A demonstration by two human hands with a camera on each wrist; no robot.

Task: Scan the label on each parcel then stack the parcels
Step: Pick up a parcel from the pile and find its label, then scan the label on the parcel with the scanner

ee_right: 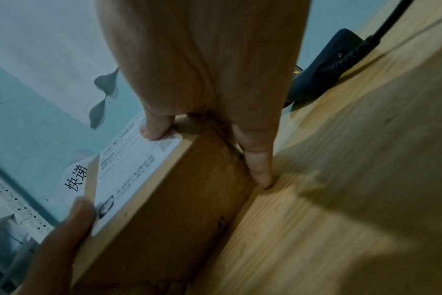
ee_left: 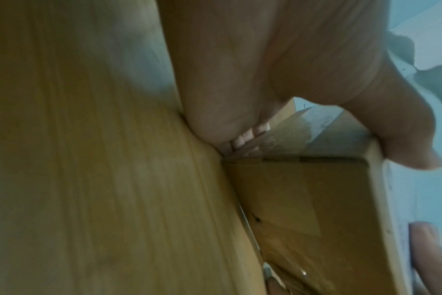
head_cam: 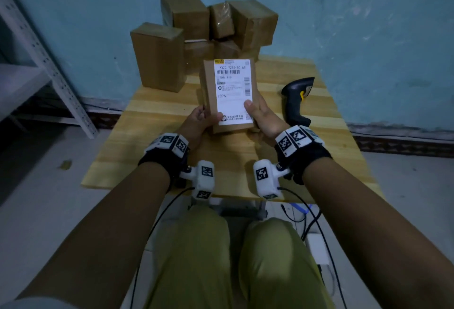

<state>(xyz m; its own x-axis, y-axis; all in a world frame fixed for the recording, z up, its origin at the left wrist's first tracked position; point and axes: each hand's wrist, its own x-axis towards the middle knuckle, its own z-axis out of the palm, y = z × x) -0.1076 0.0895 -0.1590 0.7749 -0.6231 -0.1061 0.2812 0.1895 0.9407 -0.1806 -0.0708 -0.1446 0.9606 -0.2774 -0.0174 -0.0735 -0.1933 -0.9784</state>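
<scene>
The room is dim, with a cool bluish cast over every view. In the head view the white shipping label (head_cam: 233, 92) is the brightest patch, slightly washed out, its small print unreadable. The lower corners fall into darkness, and the grey perforated metal shelf post (head_cam: 46, 62) at the upper left bows with wide-angle distortion. Both wrist views are soft and smeared; the pale wooden tabletop (ee_right: 341, 199) carries broad, blurred shadows at the lower right, and noise grains the dark areas.
</scene>
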